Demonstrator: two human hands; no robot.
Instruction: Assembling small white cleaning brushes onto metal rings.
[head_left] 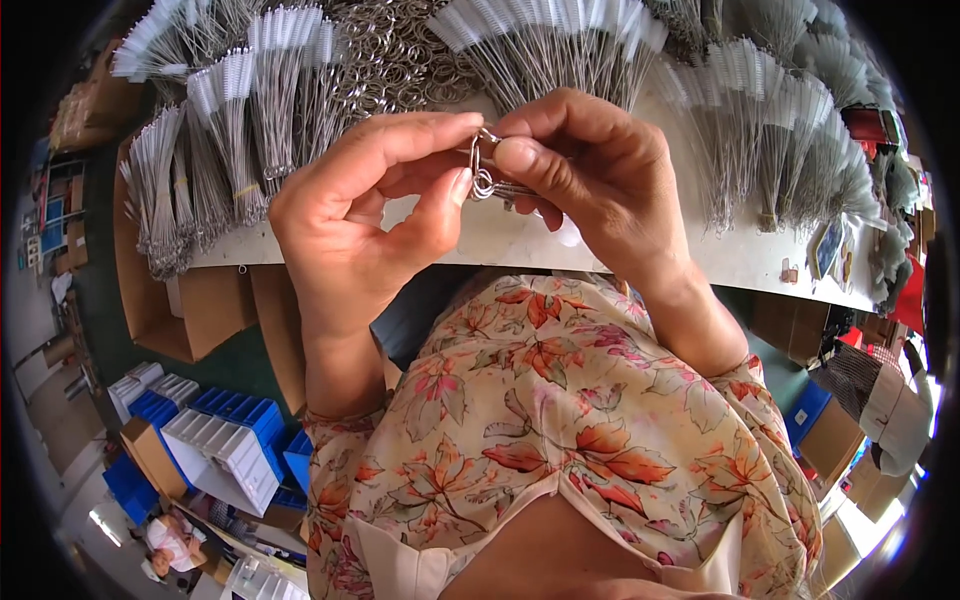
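Observation:
In front of my chest, above the table edge, both hands meet at a small silver metal ring [476,152]. My left hand [350,215] is closed in a pinch, thumb and index fingertips on the ring's left side. My right hand [610,175] is closed too, its thumb and index finger at the ring's right side. Looped wire ends [483,186] hang at the ring, with twisted wire stems running under my right fingers. A bit of white bristle shows below that hand, so these look like wire brushes. How many there are is hidden.
On the white table [530,238] lie bundles of wire brushes [235,120] at left, more brushes [560,40] at back centre and others [765,130] at right. A heap of metal rings [405,60] lies between. Cardboard boxes [185,310] and plastic bins [225,445] stand at lower left.

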